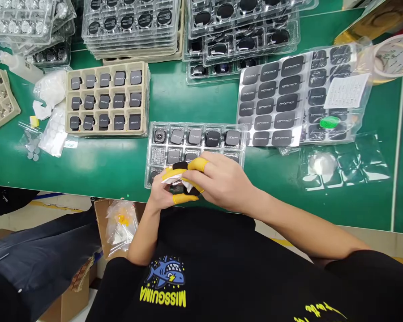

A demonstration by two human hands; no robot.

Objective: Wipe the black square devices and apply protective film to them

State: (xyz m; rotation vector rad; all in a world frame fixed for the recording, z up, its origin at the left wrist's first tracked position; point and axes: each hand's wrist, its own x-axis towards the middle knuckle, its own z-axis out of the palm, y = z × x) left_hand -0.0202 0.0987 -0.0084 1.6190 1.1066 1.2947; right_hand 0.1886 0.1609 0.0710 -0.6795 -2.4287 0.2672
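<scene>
Yellow finger cots cover several fingertips of both hands, which meet at the near edge of a clear plastic tray. My left hand is closed round a small black device, mostly hidden by fingers. My right hand pinches a white wipe against that device. In the tray's pockets sit dark square watch-like pieces, one with its round back up. A further pocket shows only textured plastic. Beyond, a beige tray holds rows of dark square pieces with printed lettering.
Sheets of dark printed stickers lie at right, beside a tape roll. Stacked trays of round black parts line the back. A white bottle and white packets are at left. Another person's leg is lower left.
</scene>
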